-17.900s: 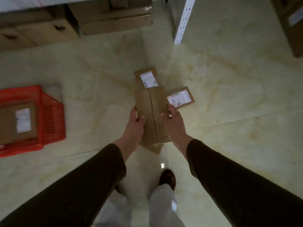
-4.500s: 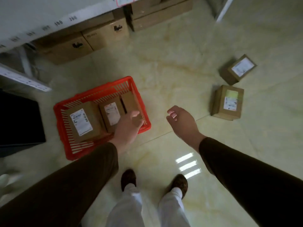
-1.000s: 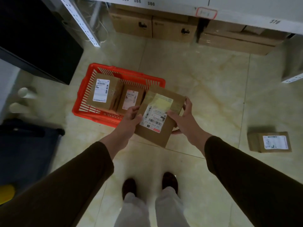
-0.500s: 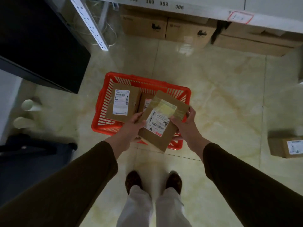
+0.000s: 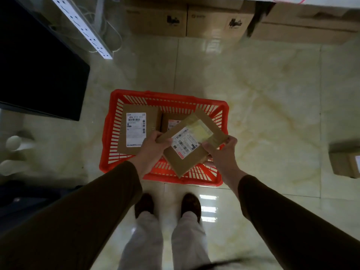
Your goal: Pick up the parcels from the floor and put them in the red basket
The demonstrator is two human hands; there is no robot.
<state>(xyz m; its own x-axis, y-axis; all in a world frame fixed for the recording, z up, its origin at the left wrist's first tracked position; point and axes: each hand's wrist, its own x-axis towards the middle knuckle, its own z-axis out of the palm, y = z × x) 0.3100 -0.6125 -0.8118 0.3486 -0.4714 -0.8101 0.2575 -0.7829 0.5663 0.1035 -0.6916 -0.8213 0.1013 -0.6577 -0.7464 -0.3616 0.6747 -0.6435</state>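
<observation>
I pinch the labelled parcel (image 5: pixel 191 142) by opposite edges, left hand (image 5: pixel 151 151) and right hand (image 5: pixel 222 152), holding it tilted just above the red basket (image 5: pixel 167 94) to lower it beside the parcels inside.

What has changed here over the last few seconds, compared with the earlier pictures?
Both hands were empty a few seconds ago; the left hand and right hand have since taken up a brown cardboard parcel with a yellow-taped label and carried it from beside the red plastic basket to above it. The two labelled parcels in the basket have stayed put, and one brown box still lies on the floor.
</observation>
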